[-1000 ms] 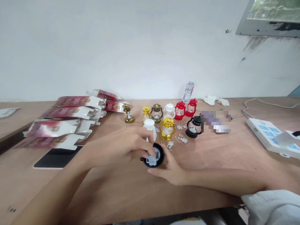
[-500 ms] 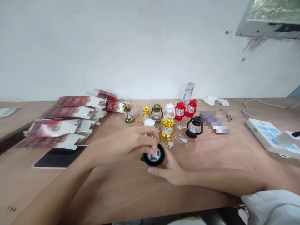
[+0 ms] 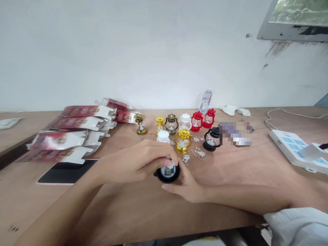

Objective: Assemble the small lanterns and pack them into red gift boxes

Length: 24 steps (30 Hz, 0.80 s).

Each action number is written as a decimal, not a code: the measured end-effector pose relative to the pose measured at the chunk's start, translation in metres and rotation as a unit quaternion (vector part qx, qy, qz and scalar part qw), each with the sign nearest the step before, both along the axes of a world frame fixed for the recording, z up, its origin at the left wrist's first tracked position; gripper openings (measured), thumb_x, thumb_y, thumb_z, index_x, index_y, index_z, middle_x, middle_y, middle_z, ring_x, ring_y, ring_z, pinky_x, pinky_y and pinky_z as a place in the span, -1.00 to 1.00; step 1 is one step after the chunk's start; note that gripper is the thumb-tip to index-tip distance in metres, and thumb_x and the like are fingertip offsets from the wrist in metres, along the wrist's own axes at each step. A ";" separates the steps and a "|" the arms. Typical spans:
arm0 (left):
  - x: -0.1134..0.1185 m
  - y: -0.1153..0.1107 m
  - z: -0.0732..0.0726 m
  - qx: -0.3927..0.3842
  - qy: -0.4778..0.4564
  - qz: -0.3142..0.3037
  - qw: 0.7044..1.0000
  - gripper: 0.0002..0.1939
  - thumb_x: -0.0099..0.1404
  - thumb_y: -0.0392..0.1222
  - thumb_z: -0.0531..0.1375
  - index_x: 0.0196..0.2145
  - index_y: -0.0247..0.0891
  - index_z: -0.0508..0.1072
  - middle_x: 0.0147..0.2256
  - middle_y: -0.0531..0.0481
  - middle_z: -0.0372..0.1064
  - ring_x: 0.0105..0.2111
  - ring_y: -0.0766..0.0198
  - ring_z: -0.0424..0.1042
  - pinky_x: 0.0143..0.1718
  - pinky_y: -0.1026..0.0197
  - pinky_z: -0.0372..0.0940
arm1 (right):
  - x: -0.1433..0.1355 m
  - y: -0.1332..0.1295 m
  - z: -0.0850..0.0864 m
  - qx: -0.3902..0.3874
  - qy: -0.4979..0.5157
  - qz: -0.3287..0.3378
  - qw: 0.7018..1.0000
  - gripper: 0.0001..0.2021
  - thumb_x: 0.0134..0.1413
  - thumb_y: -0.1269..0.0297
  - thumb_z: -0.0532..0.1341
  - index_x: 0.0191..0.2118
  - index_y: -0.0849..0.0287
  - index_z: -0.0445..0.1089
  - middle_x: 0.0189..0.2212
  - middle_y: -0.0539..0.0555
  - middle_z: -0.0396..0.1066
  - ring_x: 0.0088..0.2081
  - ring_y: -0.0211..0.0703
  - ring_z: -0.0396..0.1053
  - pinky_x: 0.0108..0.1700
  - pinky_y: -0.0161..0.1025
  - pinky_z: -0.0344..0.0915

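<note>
My right hand point(image 3: 189, 187) is wrapped round a black lantern point(image 3: 159, 178), which is turned so that its round underside faces me. In the pale middle of that underside is an opened compartment with small dark and metallic parts, perhaps button cells. My left hand point(image 3: 146, 159) pinches a small white cover point(image 3: 170, 164) between thumb and fingers, just over the compartment's far side. Beyond my hands stand a gold lantern point(image 3: 182, 141) and a white lantern point(image 3: 163, 136). Another black lantern point(image 3: 212, 139) is to their right.
Further back are bronze, white and red lanterns point(image 3: 196, 122). Small white pieces point(image 3: 200, 153) lie among them. Flattened red boxes point(image 3: 58, 140) are piled at left beside a dark tablet-like slab point(image 3: 64, 172). A bottle point(image 3: 206, 100), tissues point(image 3: 229, 109) and a power strip point(image 3: 294, 147) are at right.
My left fingers have lifted the white cover off the underside, and more of the compartment shows. My right hand and the lantern have stayed nearly still.
</note>
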<state>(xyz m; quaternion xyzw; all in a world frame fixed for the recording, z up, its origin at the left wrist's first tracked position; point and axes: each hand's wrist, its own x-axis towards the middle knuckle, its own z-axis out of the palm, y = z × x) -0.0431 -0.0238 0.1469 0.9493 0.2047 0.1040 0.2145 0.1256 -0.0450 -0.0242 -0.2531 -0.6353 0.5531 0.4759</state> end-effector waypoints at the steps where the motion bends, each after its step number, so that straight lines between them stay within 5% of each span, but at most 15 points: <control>1: 0.000 0.001 -0.001 -0.004 -0.002 0.009 1.000 -0.84 0.41 -0.24 0.00 -0.18 -0.21 0.36 -0.27 0.04 0.43 -0.30 0.33 0.37 -0.26 0.32 0.18 | 0.000 0.000 0.000 -0.001 -0.001 0.001 1.000 -0.47 -0.08 0.18 0.37 0.00 0.04 0.16 -0.03 0.07 0.33 0.03 -0.09 0.32 0.13 -0.06 0.23; 7: -0.005 0.005 -0.005 -0.033 -0.017 0.050 0.998 -0.89 0.36 -0.17 0.10 -0.28 -0.22 0.38 -0.34 0.10 0.45 -0.37 0.39 0.41 -0.37 0.38 0.21 | 0.001 -0.001 0.002 -0.010 -0.007 -0.001 1.000 -0.45 -0.10 0.21 0.38 0.00 0.05 0.15 -0.07 0.08 0.33 0.00 -0.08 0.34 0.08 -0.05 0.27; 11: -0.008 0.002 -0.004 -0.014 -0.047 0.073 0.996 -0.80 0.37 -0.19 0.08 -0.06 -0.20 0.29 -0.28 0.06 0.46 -0.32 0.36 0.43 -0.35 0.36 0.23 | 0.001 -0.002 0.002 -0.006 -0.015 -0.001 1.000 -0.43 -0.09 0.22 0.38 0.03 0.05 0.14 -0.05 0.10 0.32 0.01 -0.07 0.32 0.06 -0.07 0.27; 13: -0.008 0.001 -0.003 -0.009 -0.047 0.083 0.995 -0.84 0.36 -0.22 0.09 -0.09 -0.22 0.31 -0.29 0.06 0.46 -0.32 0.36 0.43 -0.34 0.35 0.24 | 0.001 -0.002 0.002 -0.004 -0.016 0.002 1.000 -0.44 -0.08 0.22 0.38 0.03 0.06 0.14 -0.05 0.10 0.33 0.00 -0.08 0.33 0.06 -0.07 0.27; 19: -0.006 0.005 0.000 0.020 -0.031 -0.006 0.999 -0.77 0.37 -0.34 0.03 -0.29 -0.24 0.50 -0.34 0.00 0.45 -0.31 0.34 0.37 -0.24 0.32 0.23 | 0.002 -0.001 0.006 0.008 -0.020 -0.002 1.000 -0.47 -0.09 0.26 0.37 -0.01 0.07 0.15 -0.10 0.07 0.33 -0.05 -0.11 0.33 0.03 -0.12 0.28; 24: -0.001 0.007 -0.004 0.006 -0.017 -0.014 1.000 -0.77 0.34 -0.34 0.09 -0.36 -0.24 0.55 -0.29 -0.04 0.39 -0.32 0.35 0.36 -0.30 0.35 0.23 | 0.002 -0.001 0.004 0.031 -0.019 -0.003 0.999 -0.47 -0.07 0.26 0.37 0.01 0.05 0.14 -0.10 0.05 0.31 -0.06 -0.13 0.32 0.02 -0.13 0.25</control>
